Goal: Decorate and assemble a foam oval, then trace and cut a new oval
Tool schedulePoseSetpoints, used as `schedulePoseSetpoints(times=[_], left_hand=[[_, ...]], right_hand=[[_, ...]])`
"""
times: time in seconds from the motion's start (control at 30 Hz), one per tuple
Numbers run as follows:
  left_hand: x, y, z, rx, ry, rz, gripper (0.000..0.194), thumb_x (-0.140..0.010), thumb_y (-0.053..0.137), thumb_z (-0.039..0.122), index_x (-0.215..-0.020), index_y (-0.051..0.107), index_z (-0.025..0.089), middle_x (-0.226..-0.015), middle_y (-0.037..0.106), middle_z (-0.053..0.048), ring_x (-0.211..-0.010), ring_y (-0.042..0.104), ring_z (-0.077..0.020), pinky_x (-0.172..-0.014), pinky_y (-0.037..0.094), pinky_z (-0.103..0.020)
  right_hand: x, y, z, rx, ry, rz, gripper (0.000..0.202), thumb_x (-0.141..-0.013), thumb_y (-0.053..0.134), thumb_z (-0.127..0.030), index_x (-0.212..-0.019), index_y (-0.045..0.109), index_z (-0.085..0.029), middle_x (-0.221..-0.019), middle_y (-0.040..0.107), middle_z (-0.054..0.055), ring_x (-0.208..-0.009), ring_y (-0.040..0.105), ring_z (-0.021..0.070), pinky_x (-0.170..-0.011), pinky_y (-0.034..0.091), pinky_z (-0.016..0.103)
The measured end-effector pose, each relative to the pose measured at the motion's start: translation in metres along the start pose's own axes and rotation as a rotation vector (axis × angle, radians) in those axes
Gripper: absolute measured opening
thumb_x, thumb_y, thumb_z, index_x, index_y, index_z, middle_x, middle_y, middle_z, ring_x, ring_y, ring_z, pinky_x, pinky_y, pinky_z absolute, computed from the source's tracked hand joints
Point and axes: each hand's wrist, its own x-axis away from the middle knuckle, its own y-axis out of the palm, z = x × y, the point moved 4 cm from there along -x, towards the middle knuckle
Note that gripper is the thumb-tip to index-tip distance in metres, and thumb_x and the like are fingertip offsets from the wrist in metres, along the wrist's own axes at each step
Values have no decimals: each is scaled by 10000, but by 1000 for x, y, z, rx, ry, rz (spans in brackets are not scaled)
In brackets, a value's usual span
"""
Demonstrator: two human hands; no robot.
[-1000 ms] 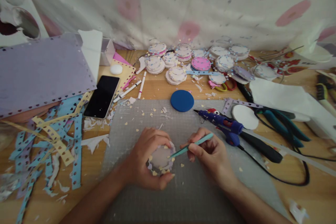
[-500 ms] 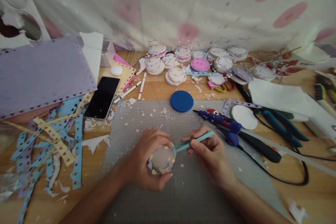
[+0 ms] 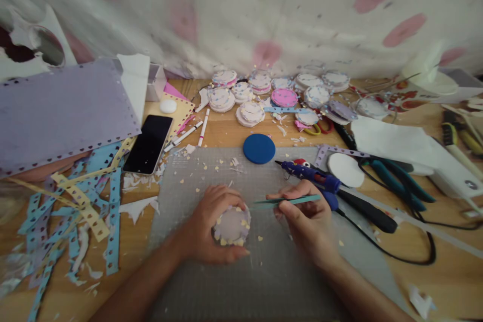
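Observation:
My left hand [image 3: 217, 226] curls round a small round disc [image 3: 232, 227] whose rim is ringed with pale yellow and lilac paper shapes. Thumb and fingers grip its edge just above the grey cutting mat [image 3: 196, 287]. In my right hand [image 3: 304, 224] is a pair of teal tweezers [image 3: 281, 202], pinched between thumb and fingers. Their tips point left, a short way from the disc and not touching it. Whether anything tiny sits between the tips, I cannot tell. Loose yellow paper hearts [image 3: 260, 238] lie scattered on the mat.
A blue disc [image 3: 259, 148] and a blue glue gun [image 3: 313, 173] with its cable lie beyond my hands. Several decorated discs [image 3: 251, 112] crowd the back. At left are a phone [image 3: 149, 144] and punched paper strips [image 3: 113, 221]; pliers [image 3: 396, 183] rest at right.
The tweezers have drawn away from the disc's rim to the right, and my right hand has turned so they lie flatter. My left hand keeps its grip on the disc.

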Motion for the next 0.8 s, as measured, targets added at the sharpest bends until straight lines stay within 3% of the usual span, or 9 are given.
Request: schedulePoseSetpoints(times=[0.13, 0.4, 0.6, 0.8], left_hand=[[-2, -3, -3, 2, -34, -10, 554, -643, 731, 519, -1066, 525, 227, -1015, 605, -71, -950, 547, -254, -876, 391, -391], [-7, -1, 1, -82, -2, -96, 562, -585, 783, 506, -1018, 572, 217, -963, 656, -44, -931, 570, -238, -884, 376, -381], [-3, 6, 4, -163, 66, -152, 524, -618, 756, 527, -1002, 581, 217, -982, 666, -35, -965, 570, -233, -914, 353, -386], [-2, 9, 8, -215, 88, -173, 536, -627, 754, 535, -1020, 580, 215, -1018, 658, -38, -994, 564, -242, -925, 340, -392]], right_hand=[[0, 1, -2, 64, -72, -21, 157, -748, 752, -231, -777, 597, -237, -680, 671, -2, -639, 677, 163, -518, 529, 251], [-4, 6, -17, 160, -274, 32, 136, -766, 727, -194, -766, 592, -211, -808, 676, 27, -821, 704, 198, -656, 561, 301], [-13, 29, -46, 191, -413, 31, 155, -752, 739, -188, -742, 587, -211, -761, 665, 11, -820, 712, 205, -739, 565, 342], [-42, 60, -65, 278, -502, -5, 144, -751, 734, -192, -746, 593, -221, -778, 681, 9, -831, 703, 195, -735, 547, 322]])
